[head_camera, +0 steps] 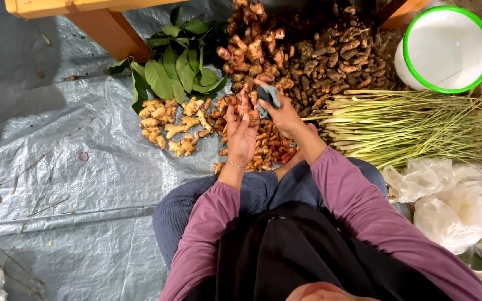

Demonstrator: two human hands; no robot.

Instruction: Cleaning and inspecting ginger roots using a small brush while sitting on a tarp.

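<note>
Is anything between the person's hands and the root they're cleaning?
Nothing visible. The left hand holds the pinkish root directly. The right hand presses a grey cloth beside it; whether the cloth touches the root is unclear.

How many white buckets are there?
1. The white bucket with a green rim sits at the top right, beside the lemongrass stalks. Others may be out of view.

White bucket (447,47) cut off at top edge — cloth (267,96) half hidden by fingers.
</note>
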